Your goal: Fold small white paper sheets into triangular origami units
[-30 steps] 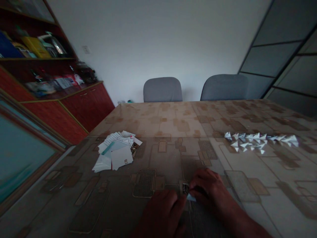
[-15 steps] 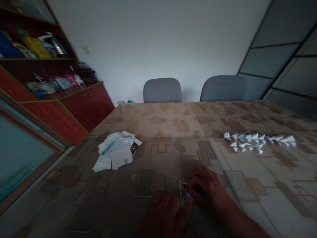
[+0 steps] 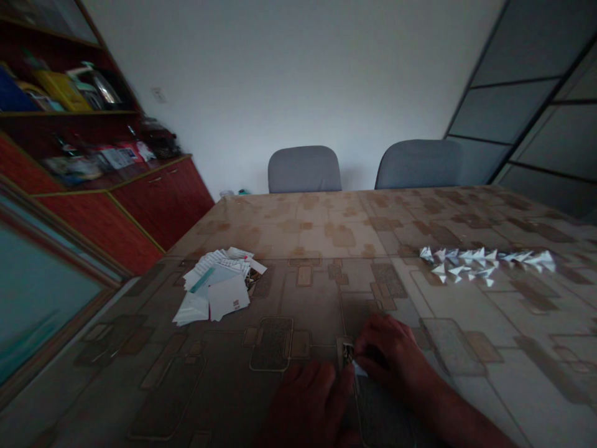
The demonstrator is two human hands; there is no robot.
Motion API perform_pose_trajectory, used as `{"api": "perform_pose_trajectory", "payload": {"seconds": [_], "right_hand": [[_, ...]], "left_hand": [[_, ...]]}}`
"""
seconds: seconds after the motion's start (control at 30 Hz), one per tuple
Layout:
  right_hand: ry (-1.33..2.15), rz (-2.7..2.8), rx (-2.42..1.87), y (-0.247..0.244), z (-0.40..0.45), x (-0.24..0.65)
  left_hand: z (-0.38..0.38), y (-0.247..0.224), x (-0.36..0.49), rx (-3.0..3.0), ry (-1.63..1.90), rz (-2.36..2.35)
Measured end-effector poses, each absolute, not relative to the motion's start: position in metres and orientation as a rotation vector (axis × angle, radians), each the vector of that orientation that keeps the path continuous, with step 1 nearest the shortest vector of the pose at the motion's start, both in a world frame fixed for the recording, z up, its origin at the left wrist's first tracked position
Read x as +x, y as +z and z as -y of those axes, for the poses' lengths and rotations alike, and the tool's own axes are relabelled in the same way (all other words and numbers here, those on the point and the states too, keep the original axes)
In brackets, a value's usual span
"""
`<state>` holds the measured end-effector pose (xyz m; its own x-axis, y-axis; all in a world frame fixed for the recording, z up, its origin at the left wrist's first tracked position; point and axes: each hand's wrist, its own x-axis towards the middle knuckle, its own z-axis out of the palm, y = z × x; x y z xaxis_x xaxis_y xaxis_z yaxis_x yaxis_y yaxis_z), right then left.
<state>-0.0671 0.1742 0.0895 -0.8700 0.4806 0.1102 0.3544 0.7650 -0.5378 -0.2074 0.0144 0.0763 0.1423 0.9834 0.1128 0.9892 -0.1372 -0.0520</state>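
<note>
Low in the middle of the head view, a small piece of paper lies on the tablecloth between my hands. It shows a white part and, beside it, a dark brown-gold patterned part. My right hand is closed on the paper's right side, thumb and fingers pinched together. From the left, my left hand rests low with bent fingers, its forefinger tip against the paper's near left edge. Shadow hides much of that hand. Off to the left sits a loose pile of white paper cards. Several small folded paper pieces stand in rows at the right.
The patterned tablecloth covers a wide table. Two grey chairs stand behind its far edge, against a white wall. A red-brown cabinet with filled shelves is at the left, and panelled doors are at the right.
My left forefinger has drawn back a little to the left, and more of the paper's white part shows. My right hand keeps its pinch in nearly the same place.
</note>
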Motion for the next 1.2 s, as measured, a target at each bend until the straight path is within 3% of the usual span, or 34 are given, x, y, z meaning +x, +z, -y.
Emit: {"api": "perform_pose_trajectory", "payload": {"seconds": [1.03, 1.2], "right_hand": [[0.905, 2.483, -0.723, 0.078, -0.174, -0.063], [0.721, 2.506, -0.836, 0.081, -0.167, -0.06]], "left_hand": [[-0.019, 0.077, -0.213, -2.335, -0.148, 1.965], [-0.02, 0.071, -0.214, -2.316, -0.144, 1.907]]}}
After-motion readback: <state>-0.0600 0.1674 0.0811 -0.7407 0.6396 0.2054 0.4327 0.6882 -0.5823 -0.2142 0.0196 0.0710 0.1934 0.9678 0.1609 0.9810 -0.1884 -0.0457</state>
